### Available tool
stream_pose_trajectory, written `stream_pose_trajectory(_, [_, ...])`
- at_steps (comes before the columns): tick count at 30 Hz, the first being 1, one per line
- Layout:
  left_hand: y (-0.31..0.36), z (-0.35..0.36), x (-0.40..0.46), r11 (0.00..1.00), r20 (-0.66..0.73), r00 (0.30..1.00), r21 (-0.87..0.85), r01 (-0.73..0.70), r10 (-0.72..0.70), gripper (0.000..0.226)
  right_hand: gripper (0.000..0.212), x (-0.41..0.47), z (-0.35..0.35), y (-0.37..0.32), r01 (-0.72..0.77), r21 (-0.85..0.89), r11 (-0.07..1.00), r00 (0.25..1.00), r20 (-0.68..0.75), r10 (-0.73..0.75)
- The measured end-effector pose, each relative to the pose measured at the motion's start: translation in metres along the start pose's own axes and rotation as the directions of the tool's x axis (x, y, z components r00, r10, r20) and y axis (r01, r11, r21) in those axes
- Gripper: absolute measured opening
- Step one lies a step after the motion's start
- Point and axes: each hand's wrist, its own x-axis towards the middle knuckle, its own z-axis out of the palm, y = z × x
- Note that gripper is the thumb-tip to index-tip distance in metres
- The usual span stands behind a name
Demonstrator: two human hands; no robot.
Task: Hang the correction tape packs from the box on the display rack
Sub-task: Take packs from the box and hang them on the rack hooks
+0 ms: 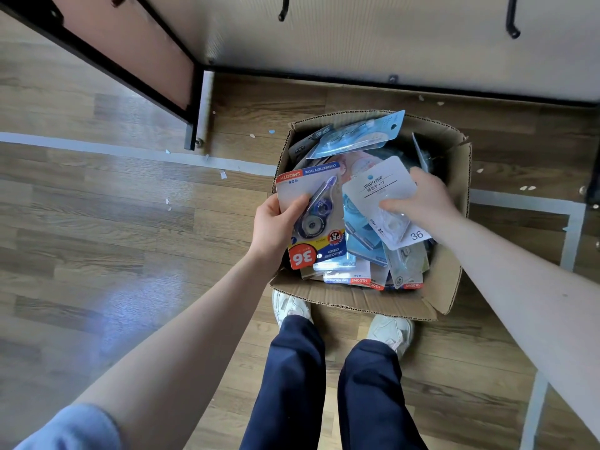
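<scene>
An open cardboard box stands on the floor in front of my feet, full of several correction tape packs. My left hand grips a pack with a blue tape dispenser and a red "36" label over the box's left side. My right hand pinches a white pack with a clear dispenser over the box's right side. A light blue pack lies on top at the far end. The display rack's pale back panel rises beyond the box, with two black hooks at the top edge.
The rack's black frame and foot stand left of the box, with a brown side panel. Wood-pattern floor lies all round, with grey tape lines and small paper scraps. My white shoes touch the box's near flap.
</scene>
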Motion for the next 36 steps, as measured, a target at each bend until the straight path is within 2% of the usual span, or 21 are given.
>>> stream_pose_trajectory(5, [0.024,0.004,-0.015,1.000,0.002,1.000,0.010,-0.024,0.024,0.003,0.028,-0.015,-0.022,-0.020,-0.028,0.129,0.991,0.998,-0.045,0.034])
stream_pose_trajectory(11, [0.065,0.008,-0.040,0.996,-0.003,0.997,0.032,-0.081,0.081,0.003,0.023,-0.040,-0.057,-0.053,0.072,0.275,0.959,0.987,-0.160,-0.028])
stream_pose_trajectory(16, [0.110,0.012,-0.066,0.992,0.024,0.993,0.030,-0.120,0.119,0.003,0.028,-0.069,-0.091,-0.084,0.145,0.285,0.948,0.976,-0.198,-0.090])
stream_pose_trajectory(26, [0.195,0.015,-0.113,0.964,-0.028,0.967,0.100,-0.248,0.252,0.006,0.018,-0.123,-0.154,-0.158,0.209,0.334,0.919,0.959,-0.252,-0.127])
stream_pose_trajectory(36, [0.280,0.003,-0.190,0.901,-0.066,0.904,0.139,-0.412,0.423,0.003,0.014,-0.208,-0.213,-0.242,0.385,0.319,0.866,0.901,-0.334,-0.278])
